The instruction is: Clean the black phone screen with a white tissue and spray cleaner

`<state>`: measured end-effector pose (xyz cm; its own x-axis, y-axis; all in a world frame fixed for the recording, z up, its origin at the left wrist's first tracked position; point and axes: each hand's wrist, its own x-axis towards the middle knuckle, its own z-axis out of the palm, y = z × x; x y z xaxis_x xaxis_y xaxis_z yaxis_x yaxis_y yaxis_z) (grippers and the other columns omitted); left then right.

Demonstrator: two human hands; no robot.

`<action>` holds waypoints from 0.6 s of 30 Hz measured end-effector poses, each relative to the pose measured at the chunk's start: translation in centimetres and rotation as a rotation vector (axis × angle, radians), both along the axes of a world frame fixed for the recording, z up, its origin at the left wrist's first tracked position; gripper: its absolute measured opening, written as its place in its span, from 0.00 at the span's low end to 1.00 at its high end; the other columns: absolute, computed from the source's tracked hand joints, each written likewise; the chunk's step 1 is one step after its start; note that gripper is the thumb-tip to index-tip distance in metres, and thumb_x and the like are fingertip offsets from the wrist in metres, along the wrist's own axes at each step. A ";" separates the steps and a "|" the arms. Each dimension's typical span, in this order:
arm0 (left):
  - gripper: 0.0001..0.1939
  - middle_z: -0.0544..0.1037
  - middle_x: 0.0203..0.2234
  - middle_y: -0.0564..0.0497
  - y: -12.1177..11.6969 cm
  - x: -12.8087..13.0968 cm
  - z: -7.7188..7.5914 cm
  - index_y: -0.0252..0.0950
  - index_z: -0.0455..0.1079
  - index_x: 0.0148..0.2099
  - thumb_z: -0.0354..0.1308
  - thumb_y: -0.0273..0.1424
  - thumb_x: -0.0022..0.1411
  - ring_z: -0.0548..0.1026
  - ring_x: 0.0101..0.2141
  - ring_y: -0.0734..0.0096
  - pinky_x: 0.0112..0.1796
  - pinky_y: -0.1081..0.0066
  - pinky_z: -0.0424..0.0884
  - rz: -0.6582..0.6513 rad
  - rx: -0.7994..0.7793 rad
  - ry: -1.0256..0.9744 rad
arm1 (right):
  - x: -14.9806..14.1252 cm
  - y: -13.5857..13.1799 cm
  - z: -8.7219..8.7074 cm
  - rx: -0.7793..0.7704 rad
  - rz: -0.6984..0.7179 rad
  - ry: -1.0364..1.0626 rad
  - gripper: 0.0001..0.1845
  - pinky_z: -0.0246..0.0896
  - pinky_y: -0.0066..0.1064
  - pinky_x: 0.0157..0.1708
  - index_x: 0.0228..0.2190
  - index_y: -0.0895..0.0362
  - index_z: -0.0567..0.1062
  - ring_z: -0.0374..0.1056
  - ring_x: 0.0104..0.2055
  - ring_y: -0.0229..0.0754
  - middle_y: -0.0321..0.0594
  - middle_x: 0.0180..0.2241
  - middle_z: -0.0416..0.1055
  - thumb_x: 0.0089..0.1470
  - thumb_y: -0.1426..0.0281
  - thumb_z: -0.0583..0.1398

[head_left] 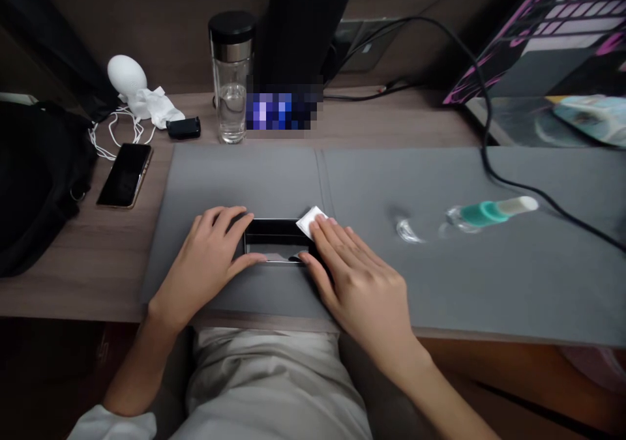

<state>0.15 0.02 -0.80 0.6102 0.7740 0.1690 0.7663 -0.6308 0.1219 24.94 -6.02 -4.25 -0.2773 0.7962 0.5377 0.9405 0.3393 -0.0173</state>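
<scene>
A black smartphone (274,239) with a glossy, reflecting screen lies flat on the grey desk mat (239,173). My left hand (208,257) grips its left end, thumb along the near edge and fingers at the far edge. At the right end, my right hand (362,283) presses a folded white wipe (311,221) against the phone under its fingertips. Its thumb touches the near edge. The hand hides that end of the phone. To the right, a small bottle with a green collar (484,214) and white top lies on its side, with a clear cap (407,230) nearby.
Behind the mat stands a glass water bottle (231,81). Another phone (126,175), a small black object (184,128), crumpled tissue (156,106) and white cable are at left, beside a black bag (39,186). A black cable (489,153) crosses the mat's right side.
</scene>
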 end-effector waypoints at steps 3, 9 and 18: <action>0.34 0.73 0.64 0.39 0.0 0.0 0.0 0.32 0.66 0.68 0.60 0.51 0.72 0.70 0.61 0.48 0.57 0.52 0.71 -0.002 0.004 -0.002 | 0.2 -0.5 0.3 0.009 -0.015 -0.008 0.23 0.74 0.43 0.61 0.60 0.66 0.74 0.78 0.59 0.53 0.54 0.60 0.78 0.70 0.67 0.63; 0.36 0.73 0.64 0.37 -0.1 0.1 0.0 0.31 0.67 0.67 0.56 0.54 0.72 0.70 0.61 0.46 0.58 0.51 0.70 -0.015 0.000 -0.010 | 0.2 -2.9 0.7 0.029 -0.009 -0.067 0.28 0.77 0.44 0.58 0.63 0.67 0.72 0.80 0.56 0.55 0.56 0.58 0.78 0.66 0.69 0.66; 0.38 0.73 0.64 0.35 0.1 -0.1 -0.1 0.31 0.67 0.69 0.61 0.54 0.69 0.70 0.62 0.43 0.60 0.46 0.70 -0.023 -0.034 -0.056 | 0.6 0.1 0.4 -0.028 -0.035 -0.027 0.27 0.77 0.46 0.57 0.64 0.66 0.72 0.79 0.57 0.59 0.60 0.59 0.77 0.69 0.65 0.62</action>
